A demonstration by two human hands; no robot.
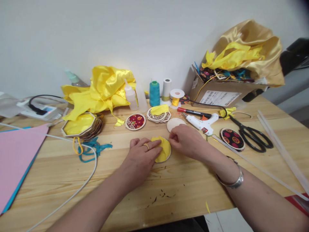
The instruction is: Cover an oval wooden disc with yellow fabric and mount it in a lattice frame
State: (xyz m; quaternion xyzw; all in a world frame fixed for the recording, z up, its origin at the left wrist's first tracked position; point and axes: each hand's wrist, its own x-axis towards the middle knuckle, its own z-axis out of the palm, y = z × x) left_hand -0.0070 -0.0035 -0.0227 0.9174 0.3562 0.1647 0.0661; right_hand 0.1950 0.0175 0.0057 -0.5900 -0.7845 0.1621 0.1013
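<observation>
A round disc covered with yellow satin cloth [164, 150] lies on the wooden table, its pale rim showing at the lower right. My left hand [143, 154], a ring on one finger, rests on the cloth with its fingers stretched across the disc's left side. At the disc's right edge, my right hand [184, 140] has its fingers curled together in a pinch; whatever is between the fingertips is hidden. Partly behind that hand lies a plain pale round disc [175, 124]. Just beyond is a round wooden frame with red patterned cloth [135, 121].
Behind are a teal thread cone [154, 93], cut-out wooden discs [154, 116] and yellow satin [106, 87]. A white glue gun [202, 124], black scissors [257, 137] and clear glue sticks [282, 151] lie right. Left are stacked octagonal frames [80, 127] and a white cable [93, 166].
</observation>
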